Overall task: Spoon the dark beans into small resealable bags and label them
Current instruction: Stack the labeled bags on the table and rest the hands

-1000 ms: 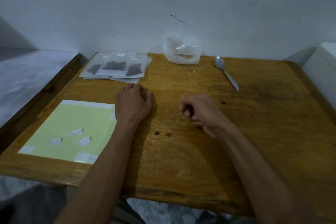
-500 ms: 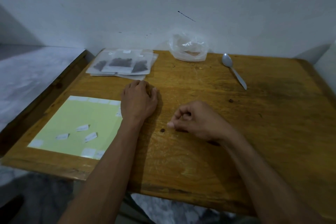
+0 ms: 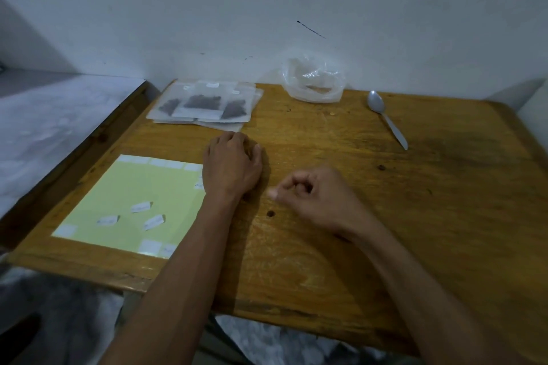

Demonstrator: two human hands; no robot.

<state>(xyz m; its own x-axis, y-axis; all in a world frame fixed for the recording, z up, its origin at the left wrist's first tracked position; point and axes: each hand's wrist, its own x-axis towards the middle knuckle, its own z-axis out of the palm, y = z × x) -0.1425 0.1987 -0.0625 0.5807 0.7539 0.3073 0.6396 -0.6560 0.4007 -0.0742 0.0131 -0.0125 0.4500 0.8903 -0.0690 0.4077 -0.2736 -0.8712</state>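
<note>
Nearest the camera, the right hand (image 3: 315,197) lay on the worn wooden table (image 3: 341,261) with its fingers curled loosely inward and thumb tip pointing left; whether anything small sat inside the curl could not be told. A single loose dark bean (image 3: 270,213) lay on the wood just below and left of that thumb, apart from it. The left hand (image 3: 232,167) rested knuckles-up beside the right one, fingers bent under, holding nothing that showed. Its wrist overlapped the right edge of a pale green sheet of sticker backing (image 3: 130,195), on which small white paper labels (image 3: 140,207) lay scattered.

Farther back, just beyond the left hand's knuckles, a stack of small clear resealable bags (image 3: 204,104) lay flat, each holding a dark clump of beans and carrying a white label. To the right, a metal spoon (image 3: 385,118) lay bowl-up, well apart from both hands. Against the wall stood a crumpled clear plastic bag (image 3: 314,80), open-mouthed, its contents too faint to make out.
</note>
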